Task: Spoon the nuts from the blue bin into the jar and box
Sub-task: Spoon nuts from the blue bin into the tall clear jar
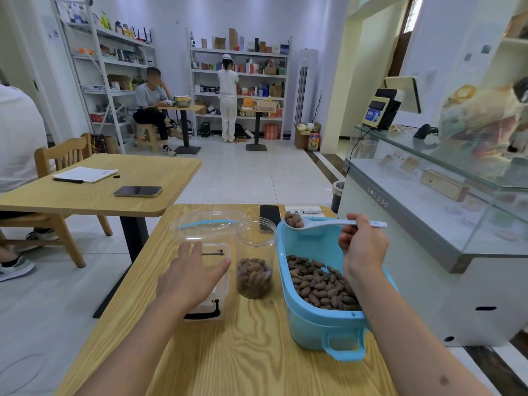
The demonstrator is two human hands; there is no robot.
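Right hand [362, 243] is gripping a white spoon [320, 224] heaped with nuts [293, 220] over the blue bin's [317, 324] 12 o'clock rim. Left hand [192, 274], fingers spread loose, rests on the clear box [223, 287] at the jar's [255, 262] 9 o'clock.

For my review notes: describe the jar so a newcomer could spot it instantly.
On the near wooden table, look just left of the blue bin. The clear round jar stands upright, lidless, part-filled with brown nuts; the clear box on its left is rectangular and holds none.

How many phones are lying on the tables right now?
2. One phone lies on the neighbouring table, near the notepad. The other phone lies on the work table behind the jar, partly hidden.
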